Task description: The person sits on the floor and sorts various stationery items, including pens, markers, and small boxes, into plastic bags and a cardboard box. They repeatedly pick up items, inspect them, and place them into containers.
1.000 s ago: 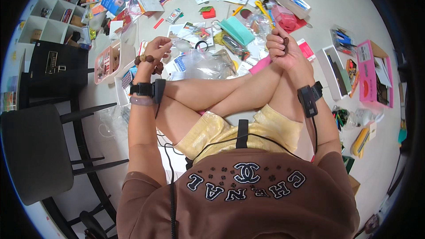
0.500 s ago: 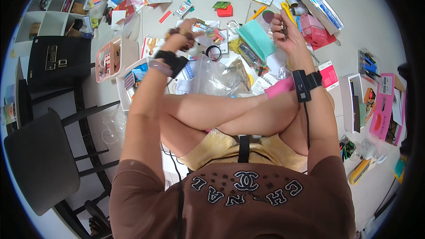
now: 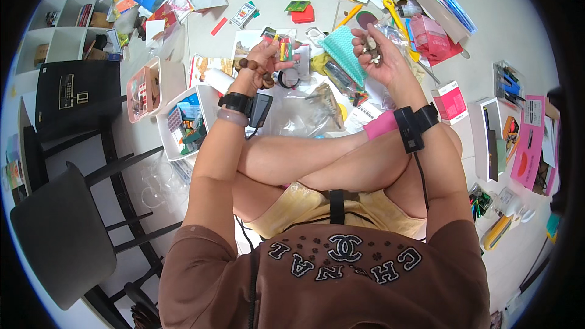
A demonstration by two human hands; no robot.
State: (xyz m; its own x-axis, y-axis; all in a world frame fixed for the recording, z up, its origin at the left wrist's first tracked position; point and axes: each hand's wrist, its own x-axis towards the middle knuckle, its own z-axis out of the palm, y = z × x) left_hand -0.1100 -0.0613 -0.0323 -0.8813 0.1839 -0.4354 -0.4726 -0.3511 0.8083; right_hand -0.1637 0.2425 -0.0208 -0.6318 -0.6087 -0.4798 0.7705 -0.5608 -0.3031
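Observation:
My left hand [image 3: 265, 56], with a brown bead bracelet at its wrist, is closed round several short red, yellow and green sticks [image 3: 284, 50]. My right hand [image 3: 385, 61] is turned palm up with the fingers curled. In it lies a heap of small silvery and pale pieces that look like coins [image 3: 371, 50]. A turquoise bubble-wrap pouch [image 3: 346, 49] lies just left of the right hand. Near the left hand are a black ring-shaped item [image 3: 289, 78] and a clear plastic bag [image 3: 298, 113] on the floor.
A white bin with small items [image 3: 210, 105] and a pink box [image 3: 145, 88] stand at left, beside a black safe [image 3: 76, 94] and a chair [image 3: 64, 237]. At right are a white box [image 3: 485, 140] and a pink package [image 3: 529, 146]. Papers and stationery cover the far floor.
My left hand has come down and slowed, with the coloured sticks now plain in its fingers. My right hand has shifted left and opened its palm somewhat, showing the coin-like pieces.

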